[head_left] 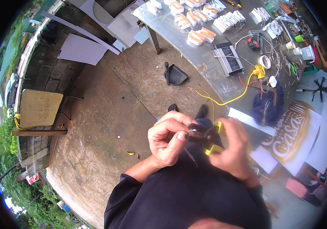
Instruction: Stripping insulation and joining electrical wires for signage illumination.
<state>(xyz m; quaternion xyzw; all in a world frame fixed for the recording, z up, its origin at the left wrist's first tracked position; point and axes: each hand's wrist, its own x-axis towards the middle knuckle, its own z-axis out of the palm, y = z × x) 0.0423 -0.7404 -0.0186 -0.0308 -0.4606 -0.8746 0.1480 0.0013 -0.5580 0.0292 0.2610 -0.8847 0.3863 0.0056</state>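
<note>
In front of my dark shirt, my left hand [165, 143] is closed, thumb and fingers pinching a thin dark wire [190, 155]. A loose end of it hangs below the fingertips. My right hand [232, 150], slightly smeared by motion, grips a pair of wire strippers [211, 134] with yellow handles and a dark head. The tool's jaws are right against the left fingertips, around or beside the wire; I cannot tell which. Both hands are held up above my legs, away from the table.
A metal-topped table [194, 49] at the upper right carries white and orange sign letters [201, 36], a silver power supply [228, 58], a yellow cord [239, 98] and a dark blue cloth [265, 105]. Printed sheets [291, 141] lie at right. A black dustpan [177, 75] sits on the concrete floor.
</note>
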